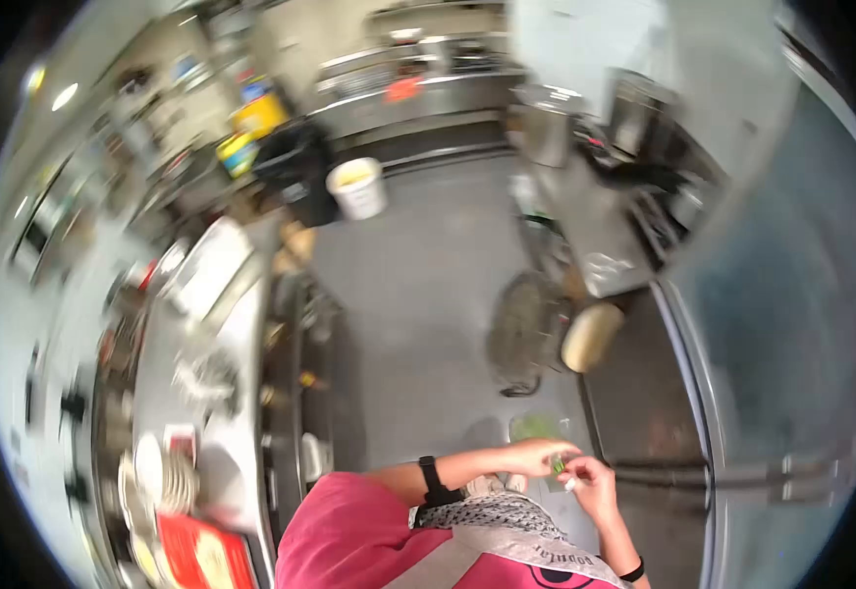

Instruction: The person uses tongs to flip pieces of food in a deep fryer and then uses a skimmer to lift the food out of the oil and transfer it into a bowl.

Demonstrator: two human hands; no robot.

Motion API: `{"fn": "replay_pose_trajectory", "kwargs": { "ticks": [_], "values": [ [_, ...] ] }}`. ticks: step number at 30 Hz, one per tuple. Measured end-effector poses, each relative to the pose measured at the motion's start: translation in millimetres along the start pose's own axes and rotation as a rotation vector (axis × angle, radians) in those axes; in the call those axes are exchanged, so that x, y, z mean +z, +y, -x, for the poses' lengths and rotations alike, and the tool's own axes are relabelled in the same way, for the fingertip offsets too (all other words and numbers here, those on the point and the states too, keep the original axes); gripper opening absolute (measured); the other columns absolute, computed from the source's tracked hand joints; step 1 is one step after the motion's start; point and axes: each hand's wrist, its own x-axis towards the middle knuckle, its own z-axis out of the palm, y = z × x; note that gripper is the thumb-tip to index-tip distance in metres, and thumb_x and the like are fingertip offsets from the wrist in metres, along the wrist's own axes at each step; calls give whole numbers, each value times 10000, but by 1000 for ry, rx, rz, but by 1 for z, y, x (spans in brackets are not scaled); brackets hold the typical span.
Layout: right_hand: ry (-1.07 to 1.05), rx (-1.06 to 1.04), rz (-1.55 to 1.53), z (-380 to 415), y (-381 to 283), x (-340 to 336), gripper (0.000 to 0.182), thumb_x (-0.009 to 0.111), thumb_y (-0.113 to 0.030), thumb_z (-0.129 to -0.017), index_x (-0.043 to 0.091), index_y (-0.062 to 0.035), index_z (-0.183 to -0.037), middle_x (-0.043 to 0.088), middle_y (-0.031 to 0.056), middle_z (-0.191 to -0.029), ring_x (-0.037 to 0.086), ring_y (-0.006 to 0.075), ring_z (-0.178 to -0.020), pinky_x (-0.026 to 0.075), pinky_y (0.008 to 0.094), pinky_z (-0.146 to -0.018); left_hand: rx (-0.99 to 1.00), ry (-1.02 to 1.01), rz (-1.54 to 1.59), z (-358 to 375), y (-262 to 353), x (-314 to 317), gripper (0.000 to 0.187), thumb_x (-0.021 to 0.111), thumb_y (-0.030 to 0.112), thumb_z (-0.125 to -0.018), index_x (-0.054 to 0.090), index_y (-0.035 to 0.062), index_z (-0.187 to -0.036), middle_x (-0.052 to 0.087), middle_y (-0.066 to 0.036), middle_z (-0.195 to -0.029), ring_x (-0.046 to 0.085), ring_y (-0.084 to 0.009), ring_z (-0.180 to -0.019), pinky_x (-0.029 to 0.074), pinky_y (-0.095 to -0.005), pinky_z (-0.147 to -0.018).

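In front of my apron, at the lower middle of the head view, my two hands are close together. My left hand (534, 458) has its fingers closed around a small green piece (559, 464), too small to name. Close beside it, my right hand (593, 485) is bent with its fingers pinched; a small whitish bit (570, 483) shows at the fingertips. Just beyond the hands is a clear container (538, 428) with something green in it, partly hidden by my left hand.
Stacked plates (181, 486) and a red tray (197, 550) sit on the left counter. A white bucket (357, 188) stands on the floor beside a black bin (295, 167). To the right are a steel counter (595, 221), a large pot (549, 123) and a steel fridge (791, 324).
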Motion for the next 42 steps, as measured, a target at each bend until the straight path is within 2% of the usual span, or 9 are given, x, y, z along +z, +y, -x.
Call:
{"fn": "replay_pose_trajectory", "kwargs": {
  "ticks": [5,12,14,17,19,21,31,40,42],
  "values": [
    [-408,-445,164,-110,-60,39,208,625,25,-738,584,-19,-938,632,115,-887,633,180,-801,504,270,-707,-318,207,-320,49,18,-96,279,555,185,-803,560,55,-1049,597,-168,-984,571,-298,-915,452,-379,-765],
    [-392,-243,32,-192,-47,104,174,579,9,-793,595,9,-966,639,100,-873,613,137,-770,488,255,-706,-492,1128,-15,230,8,-154,213,550,236,-851,596,48,-940,616,-59,-808,566,-118,-762,448,-283,-703],
    [-505,-197,224,-224,-31,126,197,584,-73,-831,571,-7,-1017,632,84,-897,603,154,-846,469,272,-767,-433,1274,36,277,27,-178,184,560,205,-854,592,33,-910,582,-12,-766,525,-75,-738,436,-247,-681],
    [-724,-634,1048,-258,-57,165,330,657,-206,-742,585,-73,-1035,621,138,-929,610,275,-864,482,374,-763,-285,1442,110,344,48,-221,146,552,162,-872,583,21,-893,524,47,-754,470,-36,-731,410,-204,-673],
    [-1001,-460,1291,-297,-42,188,450,653,-326,-715,566,-111,-1100,602,159,-991,571,319,-949,452,431,-811,-60,1599,189,386,57,-257,136,561,139,-863,572,45,-961,539,46,-839,478,-43,-779,408,-220,-715],
    [-1015,-213,1334,-331,-40,216,475,639,-346,-727,554,-106,-1128,596,166,-1007,564,326,-965,449,439,-817,118,1660,300,429,87,-291,189,574,109,-833,557,29,-1003,574,4,-883,531,-80,-814,432,-248,-748],
    [-695,-476,1046,-445,-158,325,420,626,-293,-752,551,-82,-1108,592,178,-1000,561,349,-943,456,431,-810,441,2193,118,585,88,-458,358,533,101,-835,425,-27,-1151,538,-151,-1076,551,-226,-986,439,-309,-849],
    [-801,-381,1101,-633,-113,373,412,603,-332,-745,576,-80,-1070,596,163,-996,560,341,-952,461,429,-798,97,2727,370,617,-101,-503,580,601,178,-811,334,20,-1302,505,-105,-1120,515,-188,-973,432,-304,-810],
    [-835,-350,1182,-699,-102,383,396,586,-331,-749,588,-76,-1051,603,159,-977,571,343,-927,464,439,-783,-392,3064,184,611,-136,-514,711,615,186,-788,217,15,-1351,364,-187,-1285,488,-244,-1011,436,-382,-833]
  ]
}}
